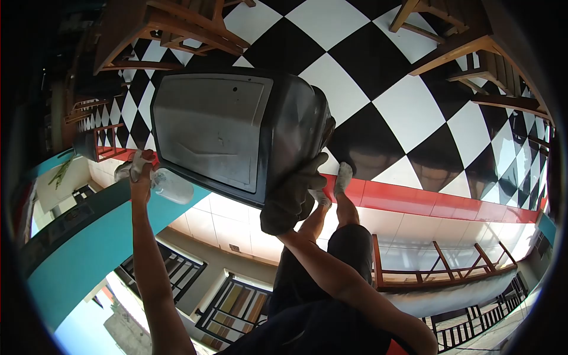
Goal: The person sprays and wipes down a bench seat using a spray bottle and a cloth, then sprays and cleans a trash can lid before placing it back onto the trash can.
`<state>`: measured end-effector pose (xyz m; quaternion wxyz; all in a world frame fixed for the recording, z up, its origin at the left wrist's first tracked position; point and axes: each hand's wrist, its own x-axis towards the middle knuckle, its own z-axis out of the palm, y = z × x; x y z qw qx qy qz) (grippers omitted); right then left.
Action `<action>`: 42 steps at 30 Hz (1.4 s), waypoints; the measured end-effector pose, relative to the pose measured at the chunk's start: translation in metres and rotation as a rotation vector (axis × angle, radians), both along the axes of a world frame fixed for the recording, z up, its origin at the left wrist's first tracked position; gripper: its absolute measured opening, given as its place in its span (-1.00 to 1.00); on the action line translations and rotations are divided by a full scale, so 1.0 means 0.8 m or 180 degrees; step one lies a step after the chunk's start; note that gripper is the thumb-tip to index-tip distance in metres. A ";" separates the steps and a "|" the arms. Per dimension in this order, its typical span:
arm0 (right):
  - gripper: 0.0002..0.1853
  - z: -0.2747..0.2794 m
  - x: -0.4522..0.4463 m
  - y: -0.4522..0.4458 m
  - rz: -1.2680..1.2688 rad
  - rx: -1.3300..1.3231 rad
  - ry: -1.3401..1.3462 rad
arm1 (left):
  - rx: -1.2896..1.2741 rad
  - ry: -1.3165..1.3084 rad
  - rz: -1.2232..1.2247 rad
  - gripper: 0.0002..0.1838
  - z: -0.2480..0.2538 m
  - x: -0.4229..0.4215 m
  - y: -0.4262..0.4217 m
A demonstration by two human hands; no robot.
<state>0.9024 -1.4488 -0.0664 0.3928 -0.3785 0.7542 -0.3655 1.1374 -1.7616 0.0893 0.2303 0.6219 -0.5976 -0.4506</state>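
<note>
A large dark box-like object [207, 130] with a flat grey front panel fills the middle of the view, above the checkered floor. My right hand [293, 192], in a dark glove, holds the object at its lower right corner, the fingers bent along its side. To the left of the object, my left hand [141, 165] grips the red top of a translucent bottle [173, 186]. Something pale lies against those fingers, too small to make out. The bottle hangs beside the object's lower left edge. What supports the object underneath is hidden.
Wooden furniture [177, 23] stands at the upper left, and more wooden chairs [485, 71] at the upper right. My feet [343, 177] are near a red floor border [408, 198]. A wooden-framed table [444, 281] is at the lower right. A teal band [89, 254] runs along the left.
</note>
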 end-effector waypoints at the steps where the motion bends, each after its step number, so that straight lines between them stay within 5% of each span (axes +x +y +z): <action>1: -0.64 -0.002 0.010 0.002 0.0071 0.0064 -0.0067 | -0.0106 0.0089 0.0209 -0.64 0.023 -0.025 0.040; 9: -0.61 -0.015 0.041 0.054 0.0496 0.0339 -0.0494 | -0.0102 -0.0418 -0.0369 -0.78 0.064 -0.040 0.302; 18: -0.57 -0.034 -0.002 0.008 0.0611 0.0218 -0.0737 | 0.0025 -0.0364 0.0300 -0.83 0.052 -0.140 0.477; 24: -0.54 -0.040 -0.037 -0.019 0.0510 0.0063 -0.1040 | 0.0099 -0.0545 0.0360 -0.82 0.064 -0.196 0.515; 32: -0.50 -0.040 -0.185 0.007 0.1120 -0.0253 -0.2549 | -0.1003 -0.1354 0.0108 -0.94 -0.001 -0.269 0.491; 42: -0.44 0.002 -0.422 0.133 0.0639 -0.0602 -0.2272 | -0.1813 -0.1848 0.0127 -0.93 -0.087 -0.270 0.468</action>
